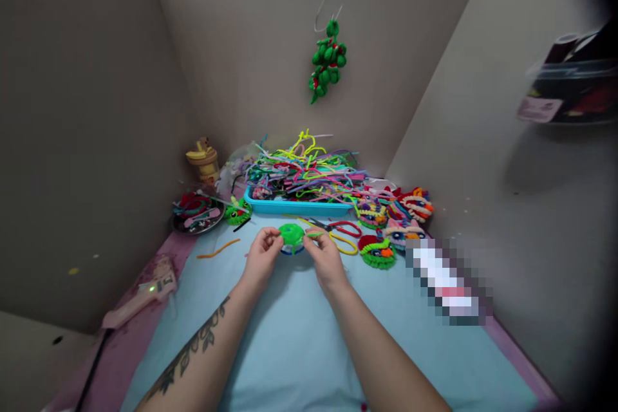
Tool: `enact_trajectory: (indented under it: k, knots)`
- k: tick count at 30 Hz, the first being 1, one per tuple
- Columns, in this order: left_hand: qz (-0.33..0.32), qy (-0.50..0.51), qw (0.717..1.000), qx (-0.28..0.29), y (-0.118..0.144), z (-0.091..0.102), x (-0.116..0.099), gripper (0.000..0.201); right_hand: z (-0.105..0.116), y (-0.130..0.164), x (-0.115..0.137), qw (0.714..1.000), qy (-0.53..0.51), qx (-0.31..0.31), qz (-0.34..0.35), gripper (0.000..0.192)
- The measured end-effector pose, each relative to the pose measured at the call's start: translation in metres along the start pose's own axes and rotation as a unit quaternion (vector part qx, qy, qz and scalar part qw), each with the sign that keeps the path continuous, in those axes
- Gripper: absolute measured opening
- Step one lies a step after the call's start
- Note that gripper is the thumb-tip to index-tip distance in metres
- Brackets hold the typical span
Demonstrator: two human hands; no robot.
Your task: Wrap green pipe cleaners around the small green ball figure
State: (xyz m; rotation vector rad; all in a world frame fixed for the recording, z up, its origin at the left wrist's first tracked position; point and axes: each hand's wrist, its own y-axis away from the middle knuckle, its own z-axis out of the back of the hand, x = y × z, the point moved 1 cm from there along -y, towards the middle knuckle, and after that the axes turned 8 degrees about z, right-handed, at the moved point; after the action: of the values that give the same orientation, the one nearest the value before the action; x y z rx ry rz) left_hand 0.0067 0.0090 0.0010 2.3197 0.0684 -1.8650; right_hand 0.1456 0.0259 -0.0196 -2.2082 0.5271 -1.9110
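Both forearms reach forward (over blue cloth), left hand (262,255) and right hand (324,256) pinching green disc (291,235) between them.

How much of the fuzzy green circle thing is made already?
Done: several finished fuzzy pieces lie at the right, and a green one hangs on the wall. In hand: the left hand and right hand hold a round green piece with a loose pipe-cleaner end. Left: a blue tray still heaped with pipe cleaners.

Pixelated patch (447,283) hides something; shelf box (570,93) blurred.
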Motion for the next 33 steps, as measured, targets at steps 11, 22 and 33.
enact_trajectory:
  k: [11,22,33]
  knots:
    - [-0.219,-0.272,0.932,-0.101,0.016,0.0,0.002,0.019,-0.007,0.008,-0.004,0.991,-0.1,-0.016,-0.084,0.023]
    - [-0.043,-0.195,0.98,-0.013,0.008,-0.003,0.003,0.027,-0.009,0.01,0.001,0.995,-0.081,0.056,-0.035,0.017]
    - [0.045,-0.054,0.998,0.002,0.011,-0.01,0.007,0.027,-0.01,0.008,0.003,0.998,-0.004,-0.047,-0.039,0.013]
